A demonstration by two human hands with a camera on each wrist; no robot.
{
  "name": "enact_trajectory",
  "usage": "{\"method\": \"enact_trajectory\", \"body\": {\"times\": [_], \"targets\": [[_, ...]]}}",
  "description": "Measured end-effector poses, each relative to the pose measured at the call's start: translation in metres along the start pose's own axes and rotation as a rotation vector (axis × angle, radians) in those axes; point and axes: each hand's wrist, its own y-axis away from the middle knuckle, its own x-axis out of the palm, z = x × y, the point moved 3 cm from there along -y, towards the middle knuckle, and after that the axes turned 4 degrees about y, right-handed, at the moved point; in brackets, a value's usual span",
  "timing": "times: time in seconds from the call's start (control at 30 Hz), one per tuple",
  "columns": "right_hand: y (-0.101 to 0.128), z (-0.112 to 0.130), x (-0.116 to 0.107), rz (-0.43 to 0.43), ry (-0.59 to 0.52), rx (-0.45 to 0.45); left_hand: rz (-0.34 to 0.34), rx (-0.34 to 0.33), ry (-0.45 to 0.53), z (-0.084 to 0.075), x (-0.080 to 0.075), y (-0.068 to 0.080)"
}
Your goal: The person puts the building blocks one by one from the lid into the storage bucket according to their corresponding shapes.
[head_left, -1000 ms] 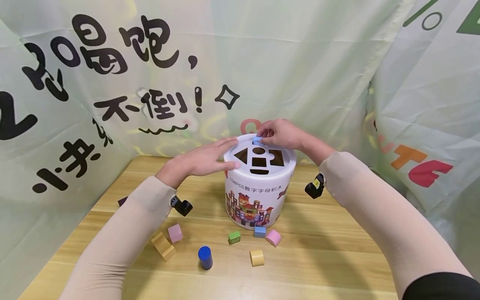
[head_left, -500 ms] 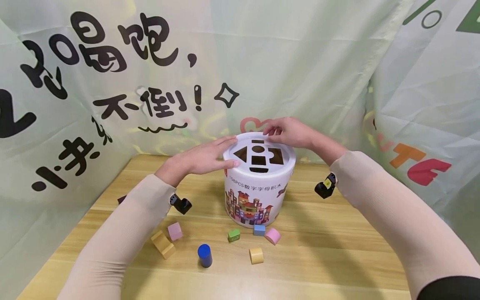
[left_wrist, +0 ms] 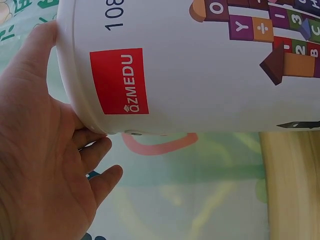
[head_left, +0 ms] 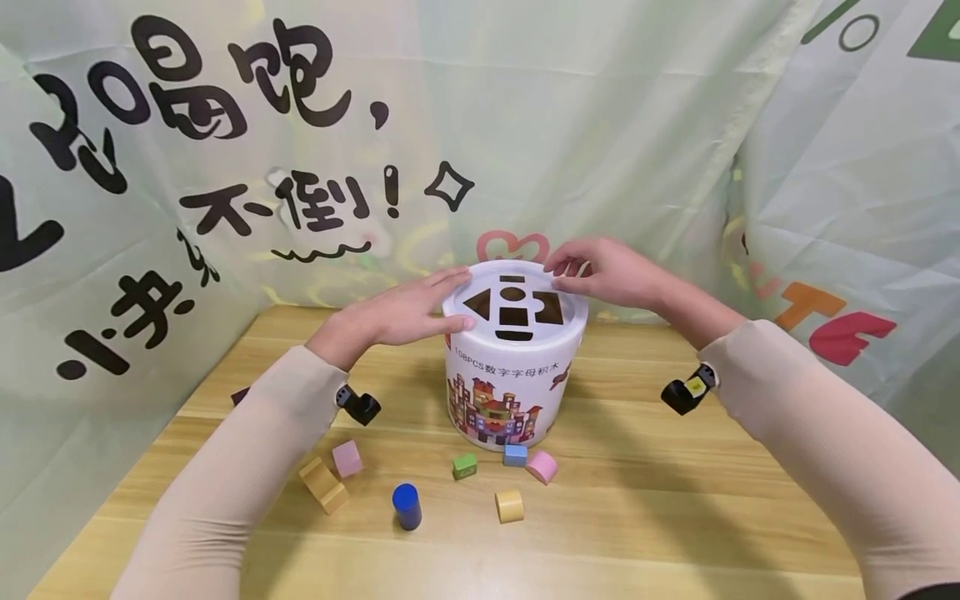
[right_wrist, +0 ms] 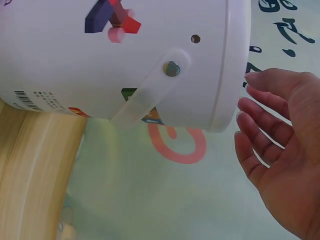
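My left hand (head_left: 390, 317) lies flat and released against the left rim of the white cylindrical shape-sorter bucket (head_left: 514, 367), mid-counter (head_left: 675, 500). My right hand (head_left: 611, 273), fingers relaxed, grasps nothing at its far right rim.

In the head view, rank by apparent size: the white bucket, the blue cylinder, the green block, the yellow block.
1. white bucket
2. blue cylinder
3. yellow block
4. green block
The cylinder and yellow block look close in size; both lie nearer the camera than the green block, so that order is unsure.

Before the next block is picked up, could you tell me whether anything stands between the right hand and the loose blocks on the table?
Nothing visible does: the right hand hovers at the bucket rim, and the blocks lie uncovered in front.
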Motion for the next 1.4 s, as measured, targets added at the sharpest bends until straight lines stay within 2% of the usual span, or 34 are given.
{"method": "enact_trajectory", "body": {"times": [0.47,0.63,0.73,1.13,1.4], "targets": [[0.047,-0.009,-0.003,-0.105,-0.023,-0.057,0.000,0.010,0.007,0.000,0.000,0.001],[0.066,-0.011,0.000,-0.149,0.003,-0.095,-0.003,0.011,0.005,0.001,0.001,0.001],[0.077,-0.014,0.004,-0.170,0.004,-0.088,-0.003,0.013,0.001,0.001,0.001,0.000],[0.115,-0.022,0.033,-0.151,-0.033,-0.054,-0.004,0.015,-0.005,0.000,0.000,0.000],[0.132,-0.023,0.063,-0.128,-0.104,-0.089,-0.003,0.012,0.004,-0.001,0.000,0.001]]}}
